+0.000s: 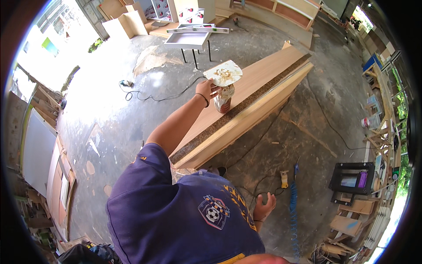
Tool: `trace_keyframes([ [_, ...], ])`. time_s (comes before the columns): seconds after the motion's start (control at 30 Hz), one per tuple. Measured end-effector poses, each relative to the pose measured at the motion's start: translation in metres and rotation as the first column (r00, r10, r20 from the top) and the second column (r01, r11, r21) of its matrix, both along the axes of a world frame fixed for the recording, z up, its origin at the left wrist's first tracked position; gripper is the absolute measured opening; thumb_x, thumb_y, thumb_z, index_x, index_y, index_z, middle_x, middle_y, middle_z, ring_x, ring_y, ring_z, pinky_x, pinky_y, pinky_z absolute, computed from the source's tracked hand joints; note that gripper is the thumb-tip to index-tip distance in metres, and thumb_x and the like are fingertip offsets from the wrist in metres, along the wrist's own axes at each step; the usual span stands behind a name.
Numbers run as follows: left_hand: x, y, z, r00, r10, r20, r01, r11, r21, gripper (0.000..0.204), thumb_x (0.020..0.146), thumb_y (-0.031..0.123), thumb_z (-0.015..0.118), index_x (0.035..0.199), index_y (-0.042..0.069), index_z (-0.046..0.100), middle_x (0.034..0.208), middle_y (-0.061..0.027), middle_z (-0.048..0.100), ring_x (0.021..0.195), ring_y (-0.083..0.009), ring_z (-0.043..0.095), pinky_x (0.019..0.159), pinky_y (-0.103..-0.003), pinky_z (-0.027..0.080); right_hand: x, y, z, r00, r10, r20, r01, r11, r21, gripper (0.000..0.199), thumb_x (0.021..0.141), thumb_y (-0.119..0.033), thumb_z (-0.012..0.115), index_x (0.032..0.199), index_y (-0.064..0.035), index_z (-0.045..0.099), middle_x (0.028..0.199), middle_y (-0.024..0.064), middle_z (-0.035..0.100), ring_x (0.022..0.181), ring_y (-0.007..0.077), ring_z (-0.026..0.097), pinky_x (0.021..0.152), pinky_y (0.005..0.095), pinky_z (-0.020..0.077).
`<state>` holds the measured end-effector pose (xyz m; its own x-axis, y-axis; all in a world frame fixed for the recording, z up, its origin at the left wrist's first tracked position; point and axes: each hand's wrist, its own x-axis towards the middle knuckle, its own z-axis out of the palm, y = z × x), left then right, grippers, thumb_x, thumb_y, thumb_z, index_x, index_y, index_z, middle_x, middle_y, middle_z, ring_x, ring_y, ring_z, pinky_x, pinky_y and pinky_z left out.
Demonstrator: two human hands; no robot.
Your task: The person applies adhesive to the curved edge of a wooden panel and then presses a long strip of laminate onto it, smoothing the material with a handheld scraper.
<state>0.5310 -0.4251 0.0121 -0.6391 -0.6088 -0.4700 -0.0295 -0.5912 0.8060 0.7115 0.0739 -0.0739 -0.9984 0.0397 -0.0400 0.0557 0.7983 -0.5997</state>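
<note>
My left hand [207, 89] reaches out over a long wooden panel piece and grips the edge of a flat white sheet [224, 73] with rounded corners. Yellow-brown smears cover the sheet's top. Just under it a stained can [223, 104] stands upright on the panel, its upper part coated with pale residue; whether my fingers also touch the can I cannot tell. The wooden panel piece [259, 75] runs diagonally, with a brown speckled strip [255, 97] along its near side. Low at my right side my right hand [265, 206] hangs open, thumb apart from the fingers, holding nothing.
A white tray-like table [188, 40] on thin black legs stands ahead. Cords cross the concrete floor, with a power tool [126, 83] at left. A yellowish tool [284, 179] and a coiled blue hose [293, 211] are near my right hand. Timber racks [360, 207] line the right.
</note>
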Motion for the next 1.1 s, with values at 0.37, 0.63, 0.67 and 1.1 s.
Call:
trace_keyframes([
  [0.37,-0.007,0.003,0.0,1.0,0.0,-0.024,0.003,0.993,0.118,0.017,0.089,0.023,0.059,0.098,0.008,0.058,0.09,-0.0045,0.062,0.081,-0.0205,0.067,0.07,-0.042,0.052,-0.01,0.033,-0.01,0.984,-0.013,0.179,0.022,0.999,-0.047,0.052,0.087,-0.039,0.062,0.123,-0.0018,0.057,0.127,0.02,0.051,0.122,0.0366,0.045,0.101,0.0489,0.0383],
  [0.63,-0.004,-0.001,0.01,1.0,-0.015,0.004,0.015,0.995,0.103,0.018,0.089,0.024,0.061,0.099,0.009,0.058,0.093,-0.0029,0.061,0.085,-0.0196,0.064,0.076,-0.042,0.05,-0.006,0.109,-0.078,0.935,0.198,0.294,-0.179,0.98,-0.089,0.067,0.084,-0.055,0.062,0.125,-0.0024,0.057,0.127,0.0201,0.053,0.118,0.0361,0.051,0.097,0.0467,0.0422],
  [0.67,-0.004,-0.002,0.011,1.0,-0.025,0.009,0.024,0.994,0.104,0.018,0.089,0.024,0.061,0.099,0.009,0.058,0.093,-0.0028,0.061,0.085,-0.0195,0.064,0.077,-0.043,0.05,-0.004,0.115,-0.087,0.931,0.184,0.315,-0.172,0.983,-0.064,0.067,0.084,-0.055,0.062,0.125,-0.0026,0.056,0.127,0.0201,0.053,0.118,0.0361,0.05,0.097,0.0464,0.0421],
  [1.1,0.023,0.005,0.009,0.981,-0.011,0.194,0.038,0.99,-0.133,0.056,0.085,0.043,0.063,0.131,0.012,0.051,0.132,-0.0115,0.05,0.119,-0.0272,0.05,0.093,-0.046,0.043,0.006,0.103,-0.059,0.915,0.169,0.366,-0.167,0.985,-0.037,0.061,0.083,-0.047,0.067,0.122,-0.0006,0.057,0.124,0.021,0.057,0.117,0.0348,0.052,0.099,0.0414,0.0405],
])
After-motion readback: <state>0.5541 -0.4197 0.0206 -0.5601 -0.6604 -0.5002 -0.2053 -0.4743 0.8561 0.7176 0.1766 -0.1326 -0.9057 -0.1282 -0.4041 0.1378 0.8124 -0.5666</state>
